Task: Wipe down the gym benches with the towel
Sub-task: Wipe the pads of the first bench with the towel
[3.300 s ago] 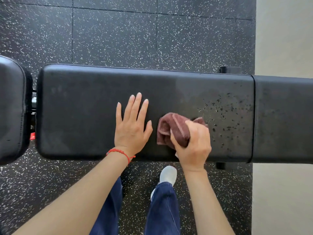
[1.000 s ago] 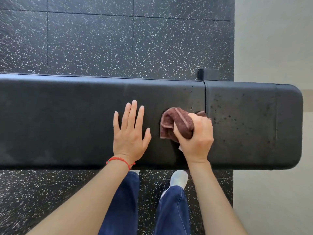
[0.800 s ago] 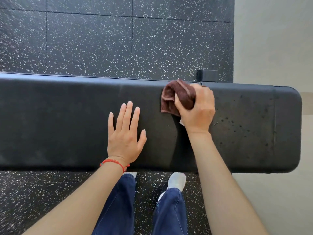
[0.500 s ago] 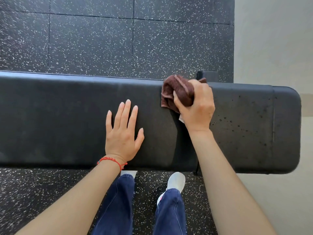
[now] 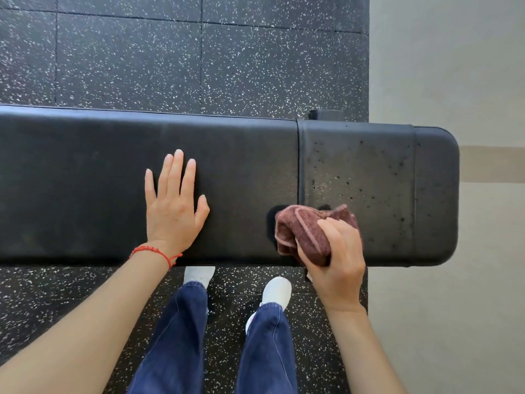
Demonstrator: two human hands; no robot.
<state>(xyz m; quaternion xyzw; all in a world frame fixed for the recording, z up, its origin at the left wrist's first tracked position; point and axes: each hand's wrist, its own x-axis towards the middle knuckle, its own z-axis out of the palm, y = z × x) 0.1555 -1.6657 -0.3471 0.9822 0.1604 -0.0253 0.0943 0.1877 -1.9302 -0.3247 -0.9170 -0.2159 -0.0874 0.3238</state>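
On bench (image 5: 85,180): towel (image 5: 304,234) bunched inside right grip (image 5: 338,260).

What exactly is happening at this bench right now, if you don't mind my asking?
A person is wiping a black gym bench with a bunched maroon towel. The right hand grips the towel at the near edge, by the seam between the two pads. The left hand rests flat on the long pad. Droplets still speckle the short end pad, so that part looks unfinished.

Towel (image 5: 305,233) now at bench's (image 5: 85,180) near edge.
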